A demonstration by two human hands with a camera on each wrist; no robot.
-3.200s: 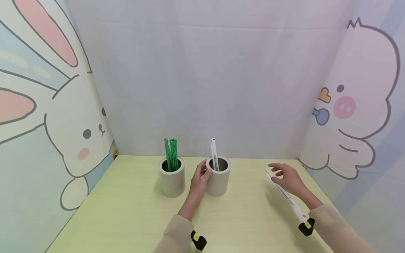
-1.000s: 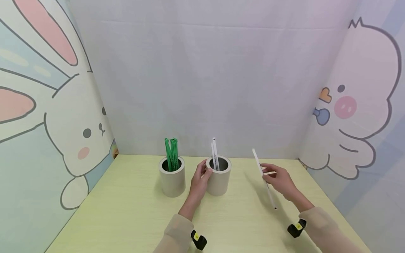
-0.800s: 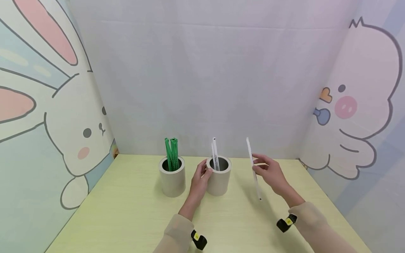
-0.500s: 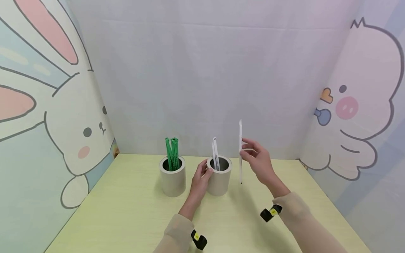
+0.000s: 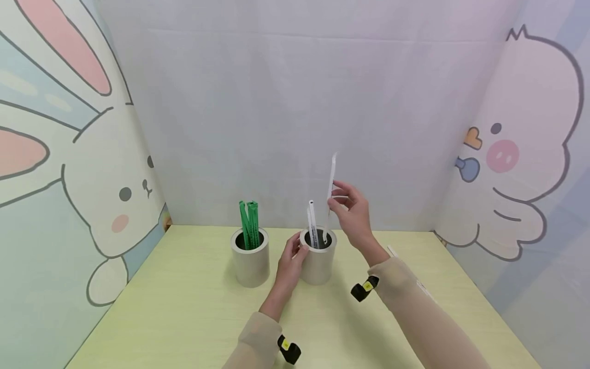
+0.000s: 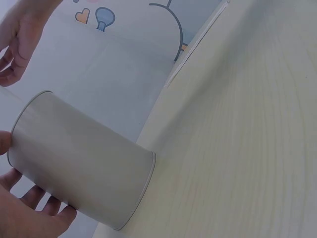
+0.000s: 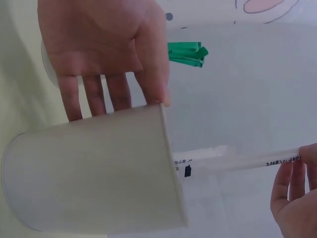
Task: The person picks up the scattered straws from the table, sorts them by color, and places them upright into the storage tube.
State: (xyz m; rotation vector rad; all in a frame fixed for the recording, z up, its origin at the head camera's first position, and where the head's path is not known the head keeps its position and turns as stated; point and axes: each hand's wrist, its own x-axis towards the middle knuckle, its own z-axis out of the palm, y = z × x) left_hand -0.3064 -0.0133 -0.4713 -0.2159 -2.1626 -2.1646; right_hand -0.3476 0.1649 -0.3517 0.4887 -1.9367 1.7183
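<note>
My left hand (image 5: 289,264) grips the right-hand pale cup (image 5: 318,269) from its left side, thumb near the rim. A couple of white wrapped straws (image 5: 312,220) lean inside that cup. Above it, my right hand (image 5: 354,215) pinches another white wrapped straw (image 5: 332,174) between thumb and fingers; its lower end dips inside the rim. Printed text on this held straw (image 7: 277,161) shows in the right wrist view. The left wrist view shows the cup (image 6: 81,158) standing on the table, fingers (image 6: 37,198) against its wall.
A matching cup (image 5: 251,269) with several green wrapped straws (image 5: 251,225) stands to the left. At the right, white straw (image 5: 423,288) lies on the yellowish table (image 5: 184,318), partly hidden by my right sleeve (image 5: 415,302). Cartoon-printed side walls and a grey backdrop (image 5: 295,113) surround the table.
My right hand took a white straw from the right of the table, turned it upright and carried it left to the cup's mouth. My left hand stayed on the cup.
</note>
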